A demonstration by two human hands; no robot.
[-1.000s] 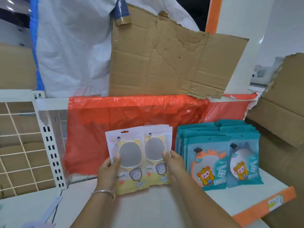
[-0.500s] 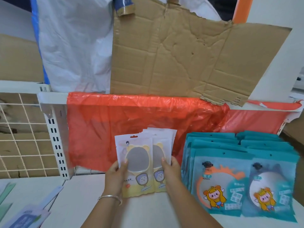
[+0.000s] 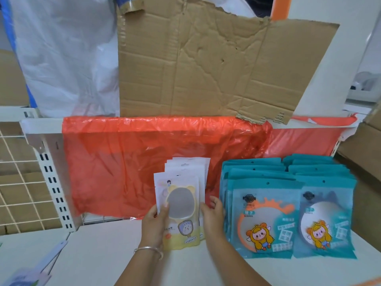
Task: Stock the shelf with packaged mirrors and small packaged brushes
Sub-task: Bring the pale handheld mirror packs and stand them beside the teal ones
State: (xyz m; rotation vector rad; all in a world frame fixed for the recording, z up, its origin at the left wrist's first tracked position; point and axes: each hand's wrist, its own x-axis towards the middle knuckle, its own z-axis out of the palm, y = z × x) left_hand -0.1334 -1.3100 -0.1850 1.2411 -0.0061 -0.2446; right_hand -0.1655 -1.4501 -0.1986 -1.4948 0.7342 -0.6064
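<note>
We are standing a stack of flat white-and-yellow plastic pouches [image 3: 181, 205], each showing a bear-eared hand mirror, upright on the white shelf board [image 3: 99, 256]. Their bottom edges are resting on it, just left of two rows of teal mirror pouches [image 3: 266, 215] already lined up there. Our left hand [image 3: 153, 221] is gripping the stack's left edge, thumb lying across the front pouch. Our right hand [image 3: 213, 212] is clasping the right edge, thumb on the front and fingers wrapping the side. We are squeezing from both sides, we judge, to square the fanned pouches at the back into one tidy row facing outward like the teal ones. Behind, a crinkled red plastic sheet [image 3: 123, 162] is hanging as a backing, and a torn brown cardboard panel [image 3: 195, 69] is leaning above it. We are seeing no brushes clearly.
</note>
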